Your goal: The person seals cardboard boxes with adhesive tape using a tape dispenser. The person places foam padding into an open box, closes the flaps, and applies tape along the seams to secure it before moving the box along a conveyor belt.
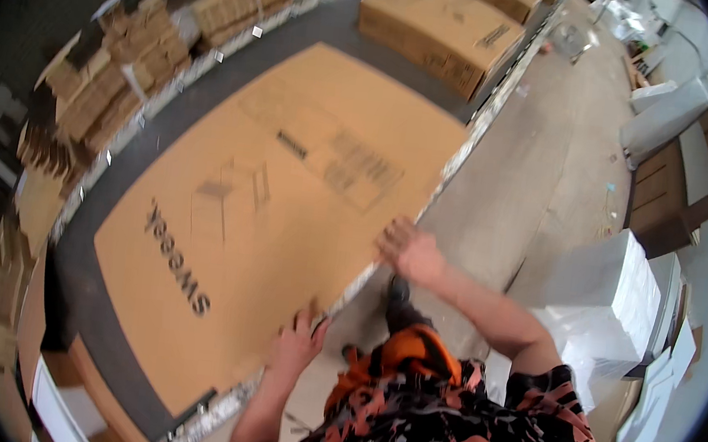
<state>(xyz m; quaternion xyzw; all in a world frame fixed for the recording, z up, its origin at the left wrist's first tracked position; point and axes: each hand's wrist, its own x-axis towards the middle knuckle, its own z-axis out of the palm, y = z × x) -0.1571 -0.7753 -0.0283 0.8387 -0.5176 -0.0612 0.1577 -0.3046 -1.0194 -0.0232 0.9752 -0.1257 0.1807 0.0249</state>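
A large flat cardboard box (311, 216) with black print and line drawings lies on the dark conveyor belt in front of me. My left hand (298, 344) is at the box's near edge, its fingers apart and reaching onto the cardboard. A small dark spot shows beside the thumb, too blurred to make out. Farther along the same edge, my right hand (407, 249) rests with fingers stretched over the top face. Neither hand visibly lifts the box.
Another closed carton (441, 34) lies farther up the belt, with more behind it. Stacks of folded cardboard (133, 56) line the left side. At my right stand white foam-wrapped blocks (599, 293) and brown panels (681, 184). An open carton (81, 395) sits at the lower left.
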